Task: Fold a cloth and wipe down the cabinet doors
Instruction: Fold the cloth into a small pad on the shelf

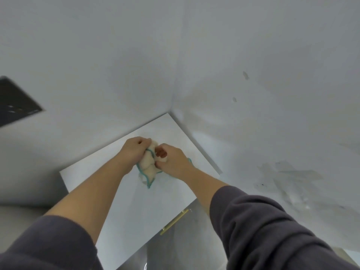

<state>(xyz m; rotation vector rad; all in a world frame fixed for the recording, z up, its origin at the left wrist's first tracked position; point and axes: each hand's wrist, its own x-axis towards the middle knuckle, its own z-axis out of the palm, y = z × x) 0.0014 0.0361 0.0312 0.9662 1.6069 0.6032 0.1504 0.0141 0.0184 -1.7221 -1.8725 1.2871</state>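
Observation:
A cream cloth (pixel 147 166) with a teal edge is bunched between both hands over the white cabinet top (pixel 169 190). My left hand (pixel 134 151) grips its upper left part, fingers closed. My right hand (pixel 171 157) pinches its right side, with a loop of the teal edge showing past the wrist. One corner of the cloth hangs down and touches the white surface. Below the front edge, a grey cabinet door (pixel 187 242) with a brass bar handle (pixel 174 222) is partly visible.
The white surface sits in a corner between two pale walls (pixel 253 75); the right wall has scuffs and stains. A dark rectangular panel (pixel 15 100) is on the left wall. Grey floor shows at the lower left.

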